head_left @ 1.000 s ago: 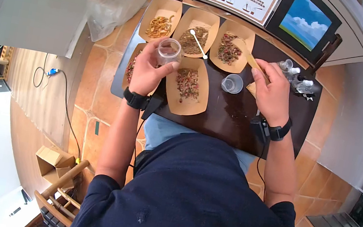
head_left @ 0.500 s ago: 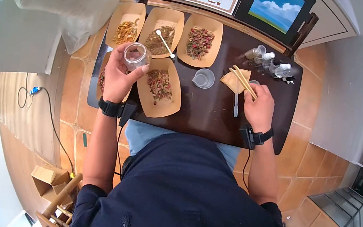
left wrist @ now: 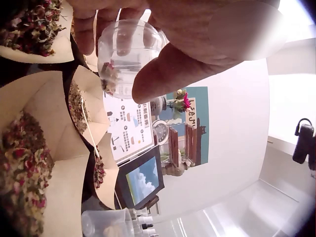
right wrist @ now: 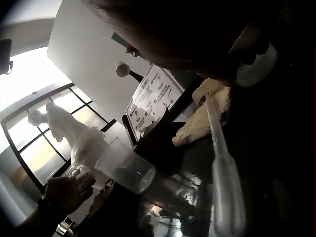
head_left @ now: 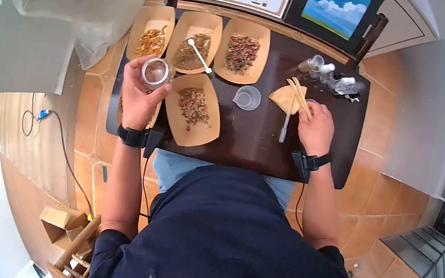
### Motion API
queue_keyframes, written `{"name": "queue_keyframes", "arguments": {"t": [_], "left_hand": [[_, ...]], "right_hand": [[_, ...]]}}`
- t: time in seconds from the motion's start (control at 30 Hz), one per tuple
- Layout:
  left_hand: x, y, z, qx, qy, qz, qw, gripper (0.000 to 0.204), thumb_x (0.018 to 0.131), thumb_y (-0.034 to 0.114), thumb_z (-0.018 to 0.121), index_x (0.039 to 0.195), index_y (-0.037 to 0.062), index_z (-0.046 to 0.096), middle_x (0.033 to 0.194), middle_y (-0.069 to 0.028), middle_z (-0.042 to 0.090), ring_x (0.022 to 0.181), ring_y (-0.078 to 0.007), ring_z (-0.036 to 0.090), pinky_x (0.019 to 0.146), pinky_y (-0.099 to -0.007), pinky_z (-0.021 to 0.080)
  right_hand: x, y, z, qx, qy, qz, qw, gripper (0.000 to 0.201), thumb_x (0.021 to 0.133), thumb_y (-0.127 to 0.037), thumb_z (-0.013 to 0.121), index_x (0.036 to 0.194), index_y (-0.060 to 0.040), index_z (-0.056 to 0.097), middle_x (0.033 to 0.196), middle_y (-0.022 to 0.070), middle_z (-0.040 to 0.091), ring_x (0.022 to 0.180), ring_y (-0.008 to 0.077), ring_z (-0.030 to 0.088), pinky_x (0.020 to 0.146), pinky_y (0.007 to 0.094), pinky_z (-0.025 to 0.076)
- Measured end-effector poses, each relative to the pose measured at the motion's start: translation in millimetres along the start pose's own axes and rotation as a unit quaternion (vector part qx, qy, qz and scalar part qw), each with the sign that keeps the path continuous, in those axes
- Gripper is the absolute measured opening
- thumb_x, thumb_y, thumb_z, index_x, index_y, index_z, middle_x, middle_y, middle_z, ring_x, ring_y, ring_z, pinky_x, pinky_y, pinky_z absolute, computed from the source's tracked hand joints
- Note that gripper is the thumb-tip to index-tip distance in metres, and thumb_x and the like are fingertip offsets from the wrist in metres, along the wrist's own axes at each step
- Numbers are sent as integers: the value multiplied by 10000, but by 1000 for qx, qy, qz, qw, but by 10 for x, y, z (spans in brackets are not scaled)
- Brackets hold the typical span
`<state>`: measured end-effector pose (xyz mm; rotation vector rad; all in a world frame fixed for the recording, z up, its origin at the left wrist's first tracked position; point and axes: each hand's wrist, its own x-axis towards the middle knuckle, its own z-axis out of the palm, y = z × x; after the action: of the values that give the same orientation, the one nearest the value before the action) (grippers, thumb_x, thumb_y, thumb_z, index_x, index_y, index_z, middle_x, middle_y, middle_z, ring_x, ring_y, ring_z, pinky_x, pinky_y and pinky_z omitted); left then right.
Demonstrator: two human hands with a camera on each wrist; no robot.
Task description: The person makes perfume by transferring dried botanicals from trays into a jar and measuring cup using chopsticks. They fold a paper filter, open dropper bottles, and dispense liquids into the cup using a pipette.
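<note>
The left hand [head_left: 137, 97] grips a clear jar [head_left: 155, 72], thumb on 1 side and fingers on the other, with its mouth upward to the head view; the right hand [head_left: 317, 129] is well apart across the dark surface [head_left: 260, 145], its fingers at the near end of the wooden tongs [head_left: 300, 95], though whether they pinch them I cannot tell, as the right wrist view is too dark there; the tongs' long axis runs forward and a little left from those fingers, over a folded cloth bag [head_left: 283, 97], so the right hand is far nearer to them; a pipette [head_left: 283, 132] lies just left of that hand, roughly along the forward line, and a clear round thing [right wrist: 259, 66] shows just beyond its fingers; between the 2 hands stand a clear cup [head_left: 247, 106] and a paper tray [head_left: 202, 135] of dried petals, so both lie in the way of any straight path from tongs to jar; small bottles [head_left: 342, 84] stand farther forward on the right.
</note>
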<state>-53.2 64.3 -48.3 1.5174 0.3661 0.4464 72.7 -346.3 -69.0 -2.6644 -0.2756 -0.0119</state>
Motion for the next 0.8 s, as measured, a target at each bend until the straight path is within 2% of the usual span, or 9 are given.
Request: {"name": "queue_keyframes", "arguments": {"t": [0.07, 0.2, 0.27, 0.37, 0.5, 0.7, 0.8], "left_hand": [[-1, -16, -19, 6, -4, 2, 1000, 730, 824, -101, 818, 1457, 13, 471, 1411, -114, 606, 1299, -211, 648, 1106, -360, 560], [-14, -58, 9, -8, -16, 0, 1000, 711, 834, -118, 791, 1458, 14, 478, 1400, -106, 604, 1310, -208, 632, 1136, -362, 527], [-9, -58, -7, -4, -15, -1, 1000, 713, 830, -126, 785, 1457, 15, 477, 1400, -110, 604, 1316, -211, 628, 1155, -371, 513], [-14, -42, -10, 2, -18, -8, 1000, 714, 831, -125, 787, 1458, 16, 477, 1400, -113, 606, 1323, -211, 626, 1155, -372, 514], [-19, -25, -5, -8, -20, -16, 1000, 695, 855, -112, 788, 1463, 12, 474, 1410, -126, 613, 1325, -212, 628, 1155, -370, 516], [-3, -57, 15, -6, -24, -5, 1000, 697, 857, -110, 790, 1465, 10, 471, 1408, -129, 618, 1327, -218, 628, 1159, -376, 512], [2, -34, 32, -4, -24, -5, 1000, 698, 852, -110, 790, 1463, 12, 474, 1404, -125, 619, 1330, -219, 627, 1162, -379, 509]], "right_hand": [[3, 2, 8, 1, -5, 8, 1000, 180, 947, -165, 770, 1094, -61, 764, 1053, 170, 723, 1060, 409, 691, 925, 513, 558], [3, -81, -79, 7, -14, 37, 999, 187, 951, -174, 773, 1099, -61, 767, 1012, 156, 743, 964, 389, 726, 854, 500, 577], [-19, -73, -108, 33, 3, 55, 998, 178, 957, -182, 767, 1078, -53, 761, 974, 146, 757, 890, 383, 745, 807, 492, 583], [-81, -57, -199, 22, 29, 61, 997, 166, 957, -185, 762, 1038, -42, 737, 953, 146, 763, 872, 385, 753, 793, 491, 584], [-140, 8, -285, 17, 29, 108, 994, 177, 954, -200, 761, 1008, -40, 710, 954, 155, 761, 887, 395, 750, 802, 508, 581], [-142, 110, -367, -59, 57, 156, 984, 233, 955, -267, 751, 992, -44, 694, 988, 183, 769, 917, 434, 747, 826, 549, 576], [-138, 289, -325, -112, 27, 172, 978, 256, 950, -289, 741, 993, -41, 693, 1014, 212, 771, 943, 455, 748, 835, 563, 585]]}}
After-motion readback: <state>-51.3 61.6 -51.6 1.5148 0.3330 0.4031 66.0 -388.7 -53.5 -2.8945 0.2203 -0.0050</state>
